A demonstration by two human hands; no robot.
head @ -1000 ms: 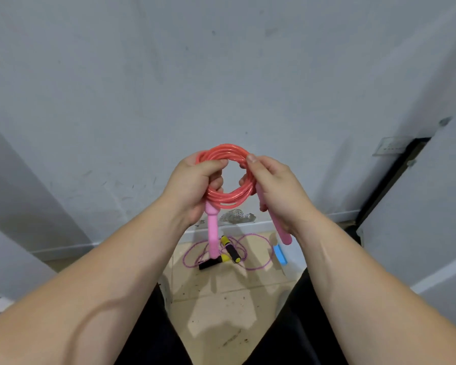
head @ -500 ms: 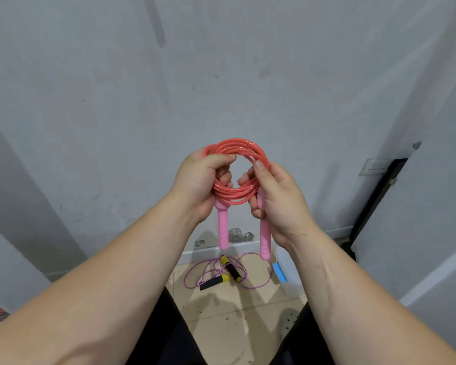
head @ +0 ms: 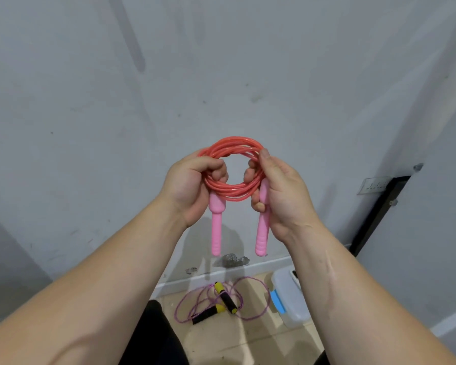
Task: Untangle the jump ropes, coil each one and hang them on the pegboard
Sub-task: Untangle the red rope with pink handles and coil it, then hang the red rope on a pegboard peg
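The left hand (head: 192,185) has its fingers (head: 219,175) curled through the ring and closed round the left side of the coiled orange-red plastic jump rope (head: 232,147), just above the point where the left pink plastic handle (head: 216,227) hangs straight down. A second ago the coil was looser between the hands and the handles splayed. Now the turns lie together as one tidy ring held up in front of the grey wall.

The bigger change is on the right. The right pink plastic handle (head: 262,233), which was slanting out and away under the palm, has swung in and now hangs nearly parallel to the left one, the two side by side and apart. The right hand (head: 282,191) grips the right side of the coil, with its thumb pressed on the upper strands and its fingers wrapped through the ring and about the neck of that handle.

To my eye this rope is coiled and ready for hanging, though no pegboard shows in this view.

On the tiled floor below lies the thin purple jump rope with black-and-yellow foam handles (head: 225,299), in loose loops and not yet coiled, so that part of the job looks undone.

Just right of it stands a clear plastic storage box with a blue latch (head: 292,304), lid on. I cannot tell what, if anything, is inside.
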